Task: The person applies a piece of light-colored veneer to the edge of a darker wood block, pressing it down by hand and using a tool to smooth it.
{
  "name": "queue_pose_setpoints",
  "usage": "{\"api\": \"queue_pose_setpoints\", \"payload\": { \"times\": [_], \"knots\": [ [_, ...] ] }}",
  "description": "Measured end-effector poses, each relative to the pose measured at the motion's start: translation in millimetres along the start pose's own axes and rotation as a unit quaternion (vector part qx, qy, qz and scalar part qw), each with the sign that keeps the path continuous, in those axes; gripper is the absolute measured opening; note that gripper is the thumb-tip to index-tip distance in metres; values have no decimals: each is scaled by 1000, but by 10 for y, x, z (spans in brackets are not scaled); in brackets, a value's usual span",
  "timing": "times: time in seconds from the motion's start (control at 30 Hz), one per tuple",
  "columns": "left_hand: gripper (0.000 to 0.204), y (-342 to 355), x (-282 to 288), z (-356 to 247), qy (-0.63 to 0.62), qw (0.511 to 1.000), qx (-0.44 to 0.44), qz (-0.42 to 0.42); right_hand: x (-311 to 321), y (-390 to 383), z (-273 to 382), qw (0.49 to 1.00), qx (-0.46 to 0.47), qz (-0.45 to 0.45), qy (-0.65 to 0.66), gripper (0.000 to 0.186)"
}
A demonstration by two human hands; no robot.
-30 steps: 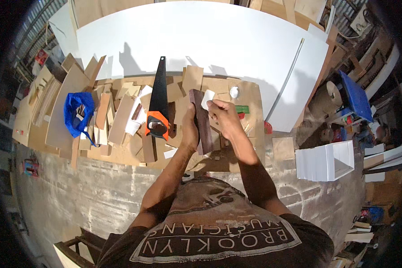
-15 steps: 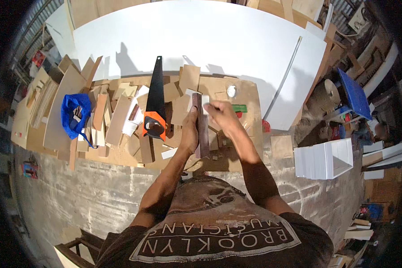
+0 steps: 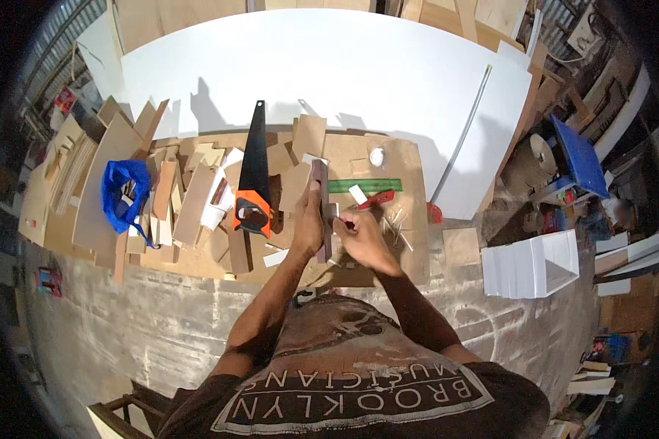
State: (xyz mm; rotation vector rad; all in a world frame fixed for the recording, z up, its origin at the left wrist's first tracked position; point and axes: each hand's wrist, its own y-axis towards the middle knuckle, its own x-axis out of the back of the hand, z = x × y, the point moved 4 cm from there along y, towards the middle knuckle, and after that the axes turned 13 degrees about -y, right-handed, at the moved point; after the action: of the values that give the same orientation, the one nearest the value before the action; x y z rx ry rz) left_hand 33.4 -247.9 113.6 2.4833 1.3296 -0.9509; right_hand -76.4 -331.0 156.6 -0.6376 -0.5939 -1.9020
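Note:
My left hand [image 3: 309, 225] is wrapped along the left side of a dark brown wooden strip [image 3: 320, 173], its thumb on the top face. The strip points away from me over the worktable. My right hand [image 3: 363, 240] is closed at the strip's right side, fingertips pinched near a small greyish flat piece [image 3: 332, 212]; what exactly they hold is too small to make out. Just beyond that hand lie a red-handled cutter [image 3: 376, 200], a small white block [image 3: 357, 194] and a green ruler [image 3: 366, 185].
Left of my hands lies a handsaw with an orange handle [image 3: 252, 208] among wood offcuts [image 3: 195, 205]. A blue bag [image 3: 124, 194] sits farther left. Behind the worktable [image 3: 410, 164] stands a large white panel [image 3: 285, 66]. To the right, a white open box [image 3: 531, 263] is on the floor.
My right hand has moved nearer to me along the strip's right side, uncovering the green ruler and red cutter. The left hand still holds the strip.

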Motion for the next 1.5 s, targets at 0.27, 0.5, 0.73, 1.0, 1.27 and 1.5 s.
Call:
{"api": "queue_pose_setpoints", "payload": {
  "times": [0.27, 0.5, 0.73, 1.0, 1.27, 1.5],
  "knots": [
    [55, -254, -22, 233, 37, 998, 57, -2, 267, 578, -435, 847, -225, -41, 481, 13],
    [39, -247, -12, 250, -165, 982, 82, -38, -12, 278, -434, 844, -175, -49, 505, 9],
    [42, -154, 32, 204, -91, 995, 14, 31, -155, 14, -10, 956, -118, -139, 232, 6],
    [58, -308, 41, 139, -34, 994, -86, 54, -194, 141, 171, 934, -135, -216, 252, 16],
    [55, -582, 151, 12, 169, 980, -67, 79, -120, 528, -323, 875, -198, -277, 344, 3],
    [46, -266, 2259, -472, 94, 988, -78, -91, -422, -289, -1189, 889, -274, -171, 325, 32]
  ]
}}
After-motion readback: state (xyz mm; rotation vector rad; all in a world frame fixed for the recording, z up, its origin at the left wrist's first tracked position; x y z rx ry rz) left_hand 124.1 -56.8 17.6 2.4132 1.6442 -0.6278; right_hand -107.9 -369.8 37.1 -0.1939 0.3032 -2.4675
